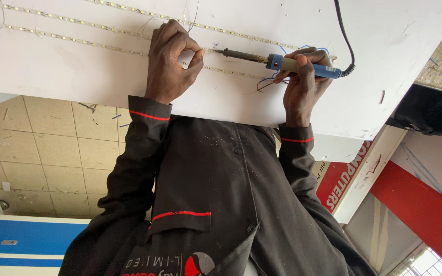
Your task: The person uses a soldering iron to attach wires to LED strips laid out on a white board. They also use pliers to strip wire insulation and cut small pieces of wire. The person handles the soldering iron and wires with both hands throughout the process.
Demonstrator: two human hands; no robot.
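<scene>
**A:** Right hand (302,84)?

**B:** Clenched around the blue-and-grey handle of a soldering iron (277,61), held nearly level, metal tip pointing toward the left hand. Black cord (344,30) running from the handle's rear up and out of view.

**A:** Left hand (170,61)?

**B:** Resting on the white panel (394,61), thumb and forefinger pinched together just beside the iron's tip. Impossible to tell what, if anything, sits in the pinch.

**A:** Position of the iron's tip?

**B:** On or just above the lower LED strip (78,43), between the two hands. Touching or not: too fine to tell.

**A:** Other items on the panel?

**B:** A second LED strip (52,16) running parallel above the first. Thin blue wire (264,82) looped beneath the right hand's fingers. Stray hair-thin wires near the top edge.

**A:** Below the panel?

**B:** Dark work jacket (216,194) with red piping at cuffs and pocket. Beige tiles (52,153) at left, red-and-white signboard (343,176) at right.
</scene>
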